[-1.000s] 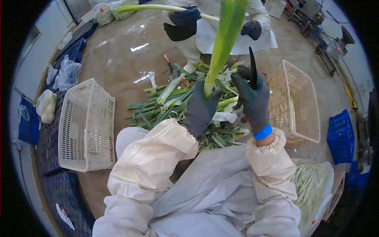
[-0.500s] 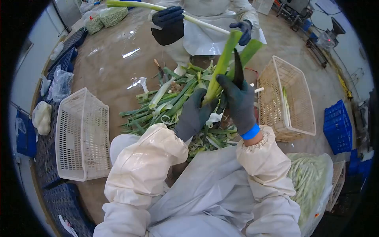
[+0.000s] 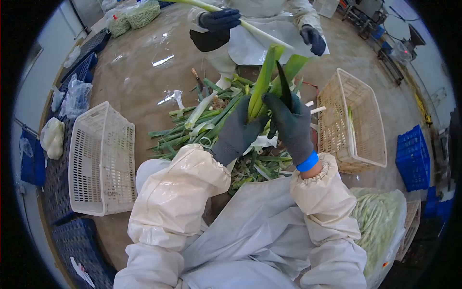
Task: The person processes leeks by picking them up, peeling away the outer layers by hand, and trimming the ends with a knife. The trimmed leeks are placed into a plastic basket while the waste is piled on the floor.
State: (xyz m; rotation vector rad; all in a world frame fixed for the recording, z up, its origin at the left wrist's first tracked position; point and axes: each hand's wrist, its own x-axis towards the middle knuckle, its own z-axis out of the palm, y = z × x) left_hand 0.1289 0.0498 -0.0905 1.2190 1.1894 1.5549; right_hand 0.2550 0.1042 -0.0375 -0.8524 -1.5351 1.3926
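My left hand (image 3: 240, 131), in a dark glove, is closed around a leek (image 3: 263, 86) whose split green leaves point up and away from me. Beside it, my right hand (image 3: 290, 126) grips a knife (image 3: 284, 85) with a dark curved blade pointing up. The fingers of that hand touch or nearly touch the leek; the knife's handle is hidden in the glove. Below both hands lies a heap of leek leaves and trimmings (image 3: 204, 120). Across from me, a co-worker's gloved hand (image 3: 219, 20) holds a long leek (image 3: 264, 32), while their other hand (image 3: 313, 39) hangs beside its white end.
White plastic crates stand at left (image 3: 102, 159) and right (image 3: 353, 120); the right one contains leeks. A clear bag of pale stalks (image 3: 380, 226) lies at lower right. Another knife (image 3: 196, 76) is at the heap's far edge. A blue crate (image 3: 413, 158) sits farther right.
My hands have drawn slightly down with the leek and knife. The co-worker's other hand has come away from the long leek, which has shifted right in view.
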